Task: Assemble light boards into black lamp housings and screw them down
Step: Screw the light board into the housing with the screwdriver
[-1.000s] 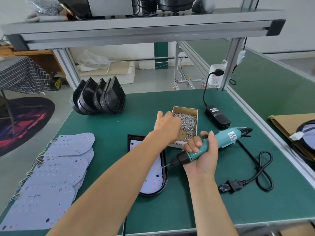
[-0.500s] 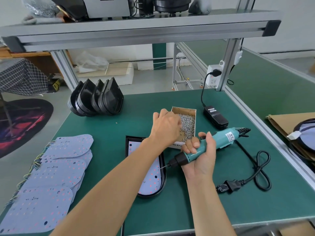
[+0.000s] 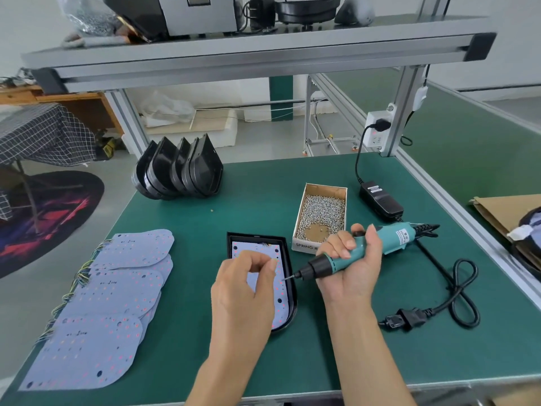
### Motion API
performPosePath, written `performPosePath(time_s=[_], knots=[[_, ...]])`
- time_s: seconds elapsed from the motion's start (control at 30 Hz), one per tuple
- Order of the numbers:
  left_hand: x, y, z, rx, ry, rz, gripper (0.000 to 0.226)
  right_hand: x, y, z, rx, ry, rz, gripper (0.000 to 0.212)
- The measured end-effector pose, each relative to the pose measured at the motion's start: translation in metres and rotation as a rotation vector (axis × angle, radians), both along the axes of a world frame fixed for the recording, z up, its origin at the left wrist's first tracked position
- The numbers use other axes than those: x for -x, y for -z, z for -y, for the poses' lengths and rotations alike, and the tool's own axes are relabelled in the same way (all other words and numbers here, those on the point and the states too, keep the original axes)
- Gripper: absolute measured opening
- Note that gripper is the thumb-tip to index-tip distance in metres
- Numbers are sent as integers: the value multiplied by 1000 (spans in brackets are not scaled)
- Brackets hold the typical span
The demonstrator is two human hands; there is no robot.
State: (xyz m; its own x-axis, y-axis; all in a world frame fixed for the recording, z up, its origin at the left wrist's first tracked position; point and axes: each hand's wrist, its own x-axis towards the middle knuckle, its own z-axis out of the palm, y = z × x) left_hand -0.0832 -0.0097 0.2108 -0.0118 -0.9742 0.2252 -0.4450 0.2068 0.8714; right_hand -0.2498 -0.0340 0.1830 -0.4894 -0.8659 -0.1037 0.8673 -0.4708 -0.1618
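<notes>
A black lamp housing (image 3: 289, 291) lies on the green mat with a pale light board (image 3: 279, 260) seated inside it. My left hand (image 3: 244, 284) hovers over the board with fingertips pinched together, apparently on a small screw that is too tiny to make out. My right hand (image 3: 354, 259) grips a teal electric screwdriver (image 3: 389, 238), its bit (image 3: 288, 278) pointing left over the housing's right rim, close to my left fingertips. A cardboard box of screws (image 3: 322, 212) stands just behind the housing.
A stack of empty black housings (image 3: 178, 168) stands at the back left. Loose light boards (image 3: 108, 297) with wire tails are fanned out at the left. The power adapter (image 3: 380, 200) and coiled cord (image 3: 456, 291) lie at the right.
My left hand has drawn back from the screw box and come down over the light board, fingers pinched. The screwdriver has stayed roughly in place.
</notes>
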Motion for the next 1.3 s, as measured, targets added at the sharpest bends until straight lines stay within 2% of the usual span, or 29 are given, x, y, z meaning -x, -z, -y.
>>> performPosePath(time_s=[0.1, 0.2, 0.3, 0.43, 0.53, 0.93, 1.17, 1.3], knots=[[1, -10, -1, 52, -13, -15, 19, 1, -13, -1, 52, 1, 33, 20], [3, -14, -5, -23, 34, -148, 22, 0, -29, -1, 123, 0, 55, 20], [3, -11, -12, -129, 75, -399, 22, -3, -42, -3, 158, 6, 44, 24], [9, -14, -16, -302, 86, -869, 26, -9, -50, -7, 163, 21, -2, 27], [12, -19, -17, -354, 101, -1039, 15, -13, -52, -9, 161, 19, 0, 27], [12, -14, -18, -331, 102, -1072, 14, -18, -54, -10, 129, 50, 0, 25], [15, -9, -18, -329, 92, -1102, 20, -18, -54, -10, 127, 55, -8, 23], [15, -8, -18, -317, 84, -1115, 15, -19, -51, -11, 86, 58, -26, 22]])
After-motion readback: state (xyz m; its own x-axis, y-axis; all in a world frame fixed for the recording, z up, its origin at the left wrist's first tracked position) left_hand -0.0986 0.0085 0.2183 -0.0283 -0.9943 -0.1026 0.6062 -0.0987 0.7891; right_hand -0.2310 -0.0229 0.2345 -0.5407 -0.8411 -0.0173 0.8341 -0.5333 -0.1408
